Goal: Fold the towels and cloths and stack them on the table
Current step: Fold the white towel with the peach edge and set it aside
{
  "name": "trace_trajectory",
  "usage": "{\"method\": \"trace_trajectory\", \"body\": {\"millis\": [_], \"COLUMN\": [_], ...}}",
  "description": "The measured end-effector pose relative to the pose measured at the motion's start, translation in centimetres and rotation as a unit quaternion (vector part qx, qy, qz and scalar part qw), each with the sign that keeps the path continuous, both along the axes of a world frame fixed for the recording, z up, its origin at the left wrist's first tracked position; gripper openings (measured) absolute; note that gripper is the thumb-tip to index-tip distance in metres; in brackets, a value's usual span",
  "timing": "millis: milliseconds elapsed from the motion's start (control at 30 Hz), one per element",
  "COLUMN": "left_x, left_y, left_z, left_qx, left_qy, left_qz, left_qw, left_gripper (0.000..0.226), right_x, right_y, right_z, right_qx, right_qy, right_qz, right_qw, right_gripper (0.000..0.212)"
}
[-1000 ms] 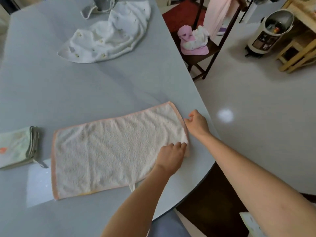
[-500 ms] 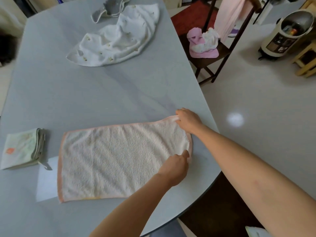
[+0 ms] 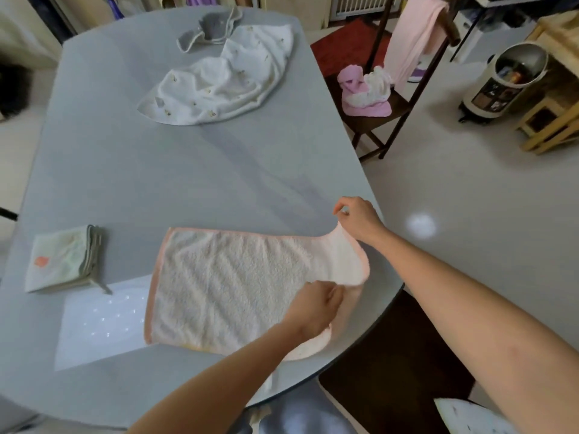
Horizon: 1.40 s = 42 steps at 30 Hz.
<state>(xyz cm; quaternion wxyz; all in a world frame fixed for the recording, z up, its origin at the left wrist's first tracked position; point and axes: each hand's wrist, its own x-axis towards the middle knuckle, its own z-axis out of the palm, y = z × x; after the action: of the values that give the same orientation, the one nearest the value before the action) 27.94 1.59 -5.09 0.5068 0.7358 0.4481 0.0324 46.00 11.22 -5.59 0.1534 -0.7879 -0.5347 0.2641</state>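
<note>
A cream towel with a peach border (image 3: 232, 286) lies flat on the grey table (image 3: 156, 170), its right end raised off the surface. My right hand (image 3: 358, 219) pinches the far right corner and holds it up. My left hand (image 3: 316, 308) pinches the near right corner, lifted a little over the towel. A folded pale cloth stack (image 3: 62, 258) rests at the left. A crumpled white cloth (image 3: 225, 83) lies at the far side, with a small grey cloth (image 3: 213, 26) behind it.
The table's curved right edge runs just beside my hands. A dark wooden chair (image 3: 385, 120) holding pink and white cloths (image 3: 365, 92) stands to the right, a pink garment draped on its back. A round appliance (image 3: 504, 79) and wooden stool sit on the floor beyond.
Both hands went from resting at the towel's right edge to pinching its two right corners and lifting that end off the table.
</note>
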Motion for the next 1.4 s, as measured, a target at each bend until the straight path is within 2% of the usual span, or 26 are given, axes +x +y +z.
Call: {"method": "trace_trajectory", "body": {"millis": [233,400,500,567,700,800,900,1100,1200,1300,1400], "left_x": [-11.1,-18.7,-22.8,-24.8,-28.0,-28.7,-29.6,-30.0,-30.4,-31.0,-31.8], "left_y": [1.4,1.1,0.8,0.5,0.0,-0.1,0.3,0.9,1.5,2.0,2.1], "left_z": [-0.4,0.0,-0.2,-0.6,-1.7,-2.3,-3.3,-4.0,-4.1,-3.8,-3.7], "left_qx": [-0.057,-0.096,-0.104,-0.085,0.016,0.031,0.009,-0.010,-0.021,-0.045,-0.090], "left_qy": [0.018,-0.001,-0.018,0.001,0.176,0.224,0.236,0.223,0.220,0.207,0.195], "left_qz": [0.205,0.361,0.444,0.474,0.443,0.437,0.436,0.423,0.422,0.419,0.433], "left_qw": [0.977,0.928,0.890,0.876,0.879,0.870,0.868,0.878,0.879,0.883,0.875], "left_gripper": [0.037,0.022,0.022,0.022,0.028,0.028,0.024,0.020,0.021,0.022,0.023], "right_x": [-10.2,-18.8,-23.2,-25.5,-30.0,-31.9,-33.9,-35.4,-35.9,-36.0,-35.3], "right_y": [2.9,6.2,7.4,7.7,8.6,9.0,9.7,10.5,11.5,12.2,11.9], "right_z": [0.7,-0.6,-1.5,-1.2,-1.7,-3.0,-4.2,-4.7,-4.0,-3.4,-3.0], "right_qx": [-0.007,-0.037,-0.009,0.023,0.042,0.039,-0.002,-0.059,-0.099,-0.113,-0.118], "right_qy": [0.093,0.148,0.120,0.084,-0.013,-0.048,-0.050,-0.109,-0.109,-0.113,-0.100], "right_qz": [0.080,0.108,0.159,0.178,0.232,0.274,0.307,0.390,0.406,0.417,0.415], "right_qw": [0.992,0.982,0.980,0.980,0.972,0.960,0.950,0.912,0.902,0.895,0.896], "right_gripper": [0.018,0.017,0.014,0.010,0.012,0.016,0.016,0.013,0.022,0.013,0.019]}}
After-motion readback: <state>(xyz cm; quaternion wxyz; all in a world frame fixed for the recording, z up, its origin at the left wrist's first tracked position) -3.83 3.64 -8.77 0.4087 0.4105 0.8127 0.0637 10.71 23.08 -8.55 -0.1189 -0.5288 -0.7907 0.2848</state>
